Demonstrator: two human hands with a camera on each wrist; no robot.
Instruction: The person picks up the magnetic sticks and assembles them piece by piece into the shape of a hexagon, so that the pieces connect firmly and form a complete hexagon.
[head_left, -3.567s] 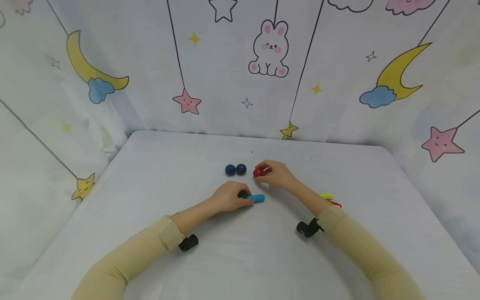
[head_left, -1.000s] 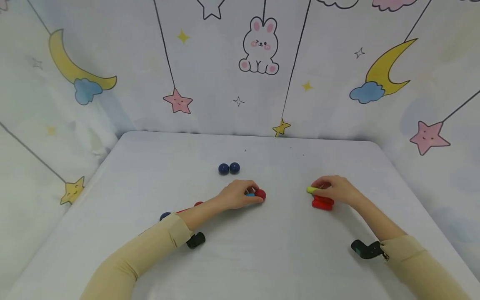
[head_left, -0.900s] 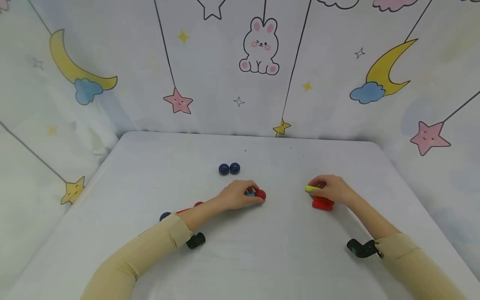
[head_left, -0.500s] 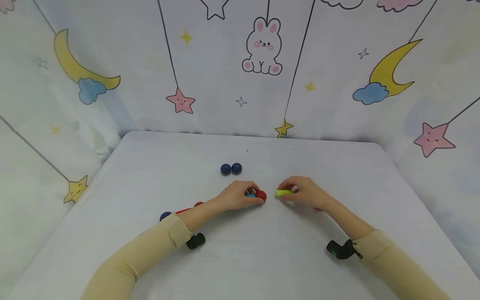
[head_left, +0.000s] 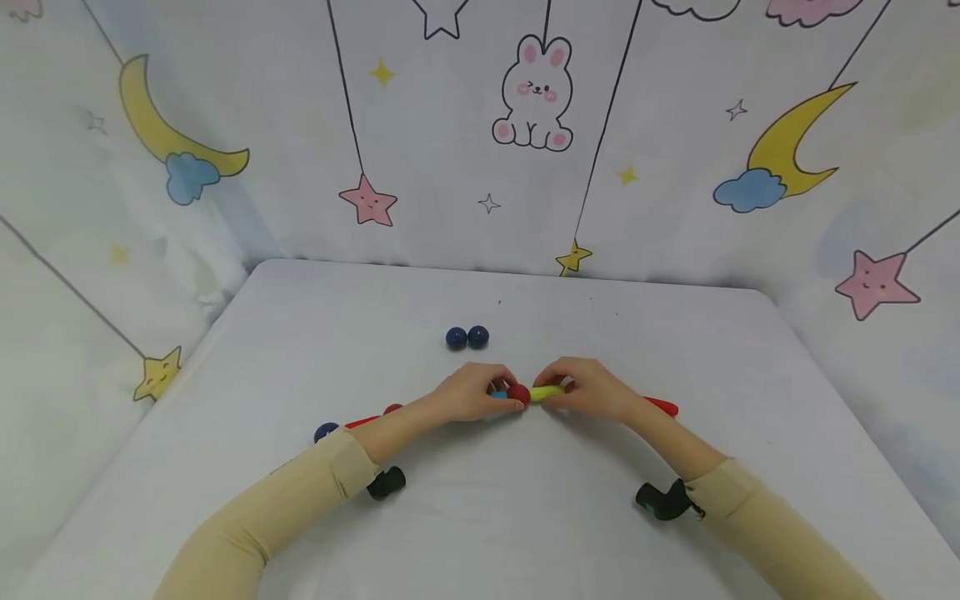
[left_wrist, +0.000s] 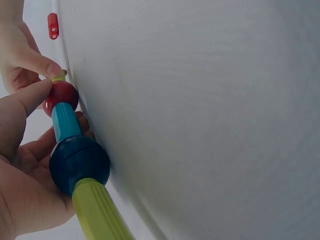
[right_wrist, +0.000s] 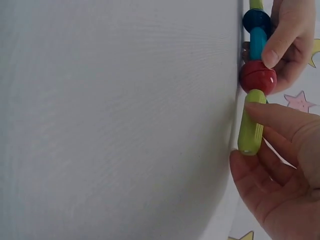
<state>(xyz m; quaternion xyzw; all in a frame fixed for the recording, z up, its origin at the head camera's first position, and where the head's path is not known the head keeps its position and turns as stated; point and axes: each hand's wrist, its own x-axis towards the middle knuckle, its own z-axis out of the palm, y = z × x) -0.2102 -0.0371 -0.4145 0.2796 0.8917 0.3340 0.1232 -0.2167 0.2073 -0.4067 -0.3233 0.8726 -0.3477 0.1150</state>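
My left hand (head_left: 472, 392) grips a chain of toy sticks and balls, its thumb against the red ball (left_wrist: 62, 96) at the chain's end. Behind that ball come a light-blue stick (left_wrist: 65, 121), a dark blue ball (left_wrist: 79, 162) and a yellow-green stick (left_wrist: 100, 210) that runs out of the left wrist view. Between thumb and fingers, my right hand (head_left: 596, 390) pinches another yellow-green stick (right_wrist: 251, 120). One end of this stick meets the red ball, in line with the chain; its other end is free in the right wrist view.
Two dark blue balls (head_left: 467, 337) sit side by side farther back on the white table (head_left: 480, 517). Red sticks (head_left: 662, 406) lie beyond the right wrist. Past the left forearm show a dark blue ball (head_left: 326, 432), a red stick (head_left: 363, 422) and a red ball (head_left: 393, 408), partly hidden.
The right hand placed the red ball at the light-blue stick, picked the yellow-green stick from beside the red sticks, and carried it left to the red ball. The left hand stays near its place.
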